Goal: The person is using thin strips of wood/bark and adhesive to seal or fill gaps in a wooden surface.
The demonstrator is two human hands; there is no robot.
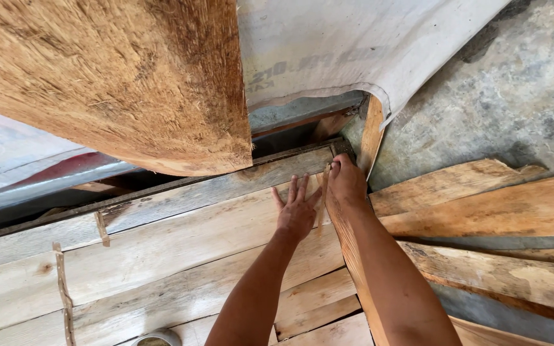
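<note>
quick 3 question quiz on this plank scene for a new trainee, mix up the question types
1. True or false: the left hand lies flat with fingers spread on a pale wooden plank.
2. Multiple choice: what is the right hand on? A) a round tin B) the far end of a narrow wooden strip set on edge C) the grey sheet
3. Fill in: the big rough fibrous mass at upper left is ____ in colour.

Key
1. True
2. B; the hand closes over the strip's far end, near the grey sheet.
3. Brown
</note>
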